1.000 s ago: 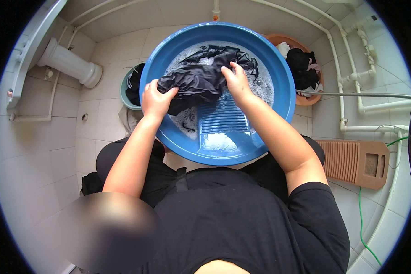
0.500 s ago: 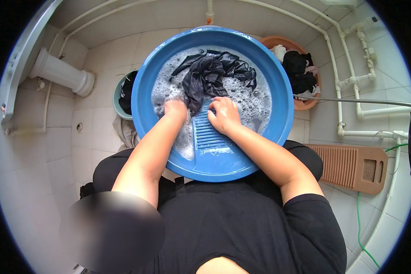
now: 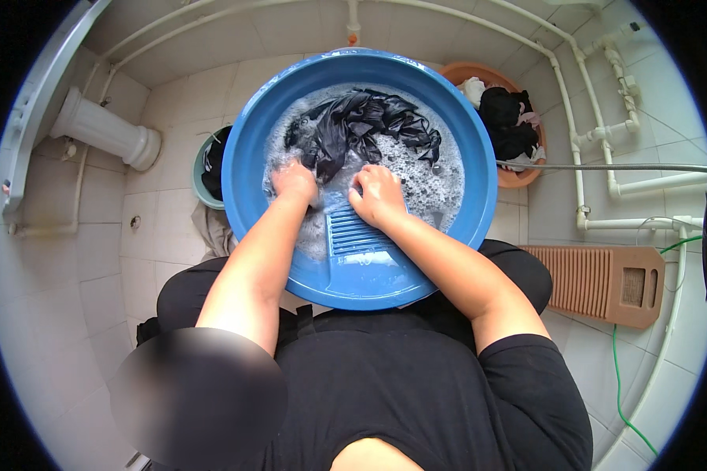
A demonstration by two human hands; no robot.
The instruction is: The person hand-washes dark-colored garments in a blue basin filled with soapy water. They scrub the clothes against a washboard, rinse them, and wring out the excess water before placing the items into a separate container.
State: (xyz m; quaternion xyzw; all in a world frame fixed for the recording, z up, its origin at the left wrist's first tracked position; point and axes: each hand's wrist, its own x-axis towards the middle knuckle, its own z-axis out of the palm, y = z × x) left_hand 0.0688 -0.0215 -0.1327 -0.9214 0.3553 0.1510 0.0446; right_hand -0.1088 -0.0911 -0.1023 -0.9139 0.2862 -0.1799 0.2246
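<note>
A large blue basin (image 3: 239, 157) with a ribbed washboard (image 3: 357, 233) built into its near side holds foamy water. A wet, shiny black garment (image 3: 346, 129) lies bunched in the suds. My left hand (image 3: 294, 182) is partly in the foam, left of the washboard and beside the garment's lower fold; its fingers are mostly hidden. My right hand (image 3: 379, 192) rests over the upper right of the ridges. Its fingers are bent loosely, the thumb is apart, and nothing shows in it. The fingertips are near the garment's lower edge.
An orange basin (image 3: 536, 166) of dark and white clothes stands at the back right. A green bucket (image 3: 203, 180) with dark cloth is on the left, with grey cloth (image 3: 212, 228) below it. A brown washboard (image 3: 597, 284), pipes (image 3: 577, 141) and a green hose (image 3: 619, 385) are on the right.
My left hand shows more above the suds and sits slightly further left. The black garment's lower fold has pulled up off the washboard, and water now covers the upper ridges.
</note>
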